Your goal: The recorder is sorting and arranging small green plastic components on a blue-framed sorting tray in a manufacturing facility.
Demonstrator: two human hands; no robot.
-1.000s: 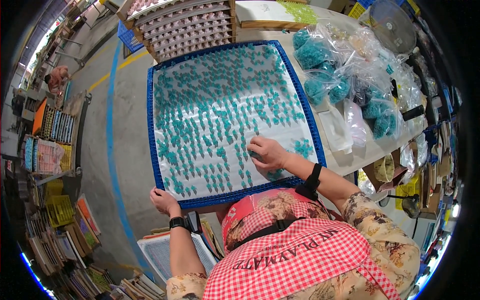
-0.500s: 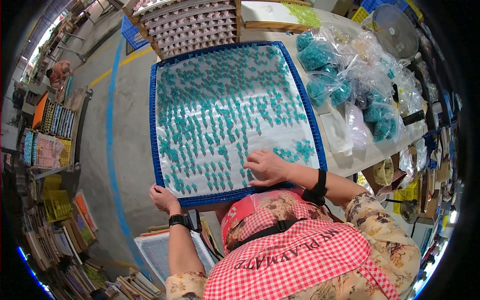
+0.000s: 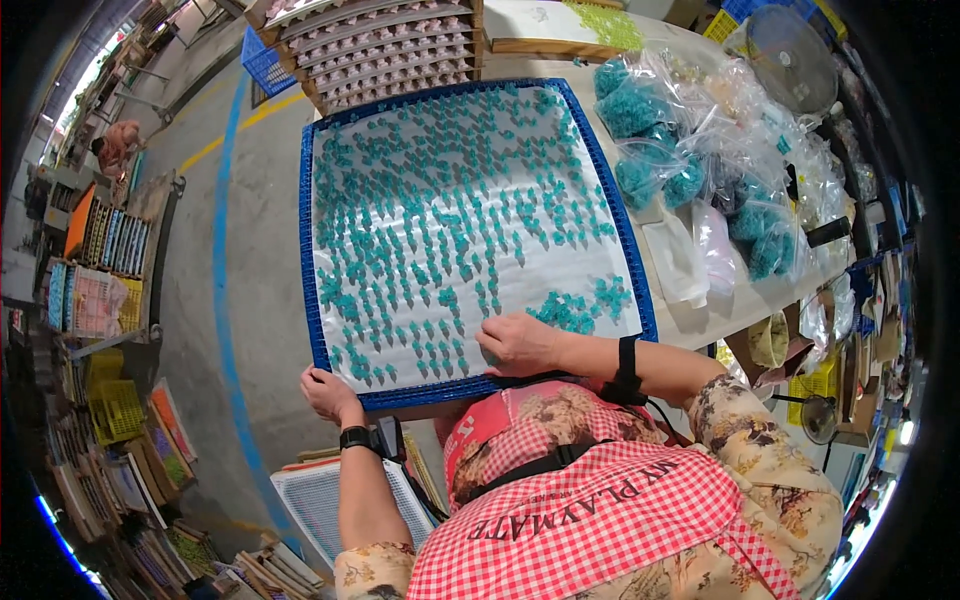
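A large blue-rimmed tray (image 3: 308, 270) lies in front of me, lined with a white sheet (image 3: 420, 318). Rows of small teal pieces (image 3: 440, 357), perhaps flower-shaped, stand on the sheet. Toward the tray's near right lies a loose heap of the same teal pieces (image 3: 566, 312). My left hand (image 3: 330, 393) is closed on the near left corner of the rim. Over the near part of the sheet, at the end of the short rows, my right hand (image 3: 515, 343) has its fingers curled together. What its fingertips hold, if anything, is hidden.
Clear bags of teal pieces (image 3: 632, 105) cover the table on the right, with a white packet (image 3: 672, 262) beside them. Behind the tray stands a rack of pale pink pieces (image 3: 385, 60). Another person (image 3: 118, 145) bends over at the far left. A mesh tray (image 3: 345, 510) is below my left arm.
My right hand has shifted slightly left and toward me, and its spread fingers have curled in. More of the loose teal heap shows. My left hand stays on the corner.
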